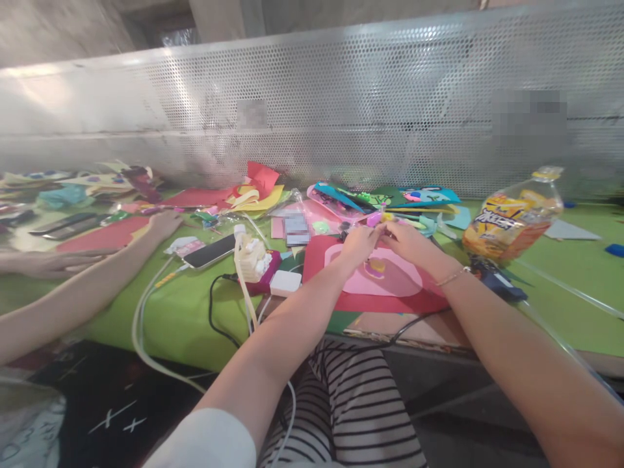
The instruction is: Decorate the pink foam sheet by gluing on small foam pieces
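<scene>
My left hand (358, 244) and my right hand (407, 239) meet above a red sheet (390, 302) that carries a pink cut-out shape (394, 276) with a small yellow and purple piece on it. Both hands have their fingers pinched together around a small yellow and pink object (383, 218) held between them; I cannot make out what it is. A thin bracelet (451, 277) circles my right wrist. The red sheet lies on the green table (185, 312) near its front edge.
Another person's arms (73, 292) reach in from the left, one hand on a red sheet (104, 235). A phone (210, 251), chargers and cables (273, 276) lie left of me. A plastic bottle (511, 218) lies at the right. Coloured paper scraps (341, 198) cover the back, below a perforated metal wall (341, 110).
</scene>
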### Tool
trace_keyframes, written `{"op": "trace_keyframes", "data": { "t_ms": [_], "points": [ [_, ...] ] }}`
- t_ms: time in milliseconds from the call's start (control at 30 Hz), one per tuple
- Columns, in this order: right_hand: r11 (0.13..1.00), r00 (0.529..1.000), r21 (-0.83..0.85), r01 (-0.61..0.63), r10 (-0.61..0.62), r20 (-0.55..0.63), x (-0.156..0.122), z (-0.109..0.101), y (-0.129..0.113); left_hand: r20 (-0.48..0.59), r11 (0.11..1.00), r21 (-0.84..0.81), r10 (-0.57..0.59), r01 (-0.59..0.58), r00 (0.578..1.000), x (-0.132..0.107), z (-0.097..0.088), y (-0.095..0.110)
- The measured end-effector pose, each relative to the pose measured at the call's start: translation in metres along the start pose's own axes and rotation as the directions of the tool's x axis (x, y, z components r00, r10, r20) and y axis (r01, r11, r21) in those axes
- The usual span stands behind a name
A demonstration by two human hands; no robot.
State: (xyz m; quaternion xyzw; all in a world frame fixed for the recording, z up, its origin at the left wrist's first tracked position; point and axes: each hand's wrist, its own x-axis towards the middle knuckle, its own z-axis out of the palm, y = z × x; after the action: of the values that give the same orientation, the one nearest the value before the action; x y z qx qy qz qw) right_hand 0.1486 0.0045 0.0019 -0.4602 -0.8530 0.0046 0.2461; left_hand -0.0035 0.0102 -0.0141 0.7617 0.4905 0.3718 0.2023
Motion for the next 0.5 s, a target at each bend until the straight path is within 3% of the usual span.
{"op": "trace_keyframes", "data": {
  "t_ms": [300, 500],
  "points": [
    [0.999, 0.999, 0.037, 0.031, -0.030, -0.026, -0.001, -0.002, 0.000, -0.044, 0.994, 0.113, 0.012, -0.007, 0.999, 0.000, 0.000, 0.002],
    [0.995, 0.996, -0.056, 0.086, -0.084, 0.033, -0.003, -0.006, -0.014, -0.084, 0.994, 0.105, -0.004, 0.012, 0.996, -0.003, -0.003, 0.005]
  ]
}}
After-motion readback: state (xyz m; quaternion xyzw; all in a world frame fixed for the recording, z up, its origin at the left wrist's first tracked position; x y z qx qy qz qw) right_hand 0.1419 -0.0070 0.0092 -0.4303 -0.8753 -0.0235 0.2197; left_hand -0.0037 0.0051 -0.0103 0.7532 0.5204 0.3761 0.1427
